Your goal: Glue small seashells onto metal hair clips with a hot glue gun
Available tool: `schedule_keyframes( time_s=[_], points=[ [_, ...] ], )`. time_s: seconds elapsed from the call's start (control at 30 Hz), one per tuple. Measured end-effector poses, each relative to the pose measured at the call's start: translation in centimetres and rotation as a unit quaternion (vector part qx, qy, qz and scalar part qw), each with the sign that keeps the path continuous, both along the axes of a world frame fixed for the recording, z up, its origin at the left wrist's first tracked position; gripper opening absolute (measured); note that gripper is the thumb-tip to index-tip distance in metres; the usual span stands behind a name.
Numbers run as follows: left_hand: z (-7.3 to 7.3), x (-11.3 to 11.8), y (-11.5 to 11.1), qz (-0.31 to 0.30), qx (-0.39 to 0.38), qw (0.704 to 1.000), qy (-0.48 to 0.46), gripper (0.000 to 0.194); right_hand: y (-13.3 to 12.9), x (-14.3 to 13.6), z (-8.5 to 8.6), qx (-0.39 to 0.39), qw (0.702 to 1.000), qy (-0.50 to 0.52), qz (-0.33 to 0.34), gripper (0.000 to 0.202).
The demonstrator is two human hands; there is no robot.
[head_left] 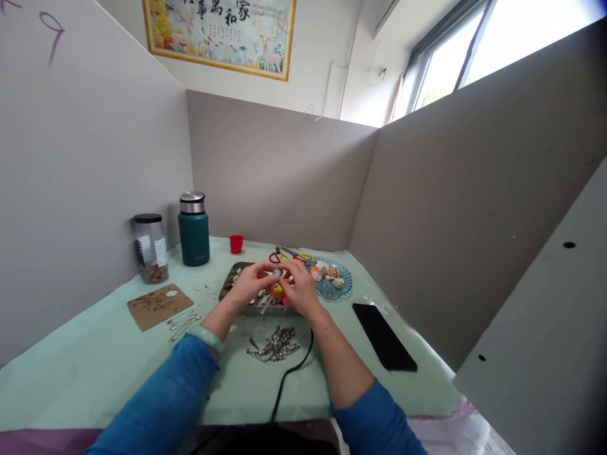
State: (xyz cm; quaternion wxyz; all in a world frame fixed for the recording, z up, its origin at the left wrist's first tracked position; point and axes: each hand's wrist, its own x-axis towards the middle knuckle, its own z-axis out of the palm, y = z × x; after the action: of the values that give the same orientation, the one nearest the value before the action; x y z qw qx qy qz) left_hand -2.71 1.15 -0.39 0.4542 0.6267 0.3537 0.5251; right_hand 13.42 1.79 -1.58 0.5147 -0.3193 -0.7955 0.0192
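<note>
My left hand (251,284), a pale green bangle on its wrist, and my right hand (302,287) meet above a metal tray (224,292). Between their fingertips they pinch a small, dark-and-white speckled piece (277,272); its exact kind is too small to make out. Beneath the hands, the tray holds several shell-like bits, a red piece and a yellow object (278,291), partly covered by my fingers. A translucent stick (266,304) leans over the tray's near edge. Nearer to me lies a heap of silver metal clips (275,345).
Right of the tray is a blue plate (349,282) with decorated pieces; pliers (275,257) lie behind. A black flat slab (384,338) lies right. Left are cardboard (159,308), large pins (183,322), a jar (152,253), a green flask (193,237) and red cup (236,244). A black cord (283,382) runs frontward.
</note>
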Motion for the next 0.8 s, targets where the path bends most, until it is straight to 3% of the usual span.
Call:
schedule_keyframes(
  time_s=[0.3,0.6,0.8],
  points=[
    [0.69,0.43,-0.70,-0.001,-0.014,1.000,-0.009,0.045,0.24,0.03,-0.17,0.003,1.000,0.008,-0.015,0.019],
    [0.69,0.29,-0.58,0.002,-0.061,0.996,-0.061,0.043,0.09,-0.01,-0.09,0.013,1.000,0.012,-0.012,0.019],
    [0.41,0.24,-0.37,0.002,-0.049,0.997,-0.061,0.042,0.28,0.07,-0.13,0.014,1.000,0.014,-0.002,0.018]
  ],
)
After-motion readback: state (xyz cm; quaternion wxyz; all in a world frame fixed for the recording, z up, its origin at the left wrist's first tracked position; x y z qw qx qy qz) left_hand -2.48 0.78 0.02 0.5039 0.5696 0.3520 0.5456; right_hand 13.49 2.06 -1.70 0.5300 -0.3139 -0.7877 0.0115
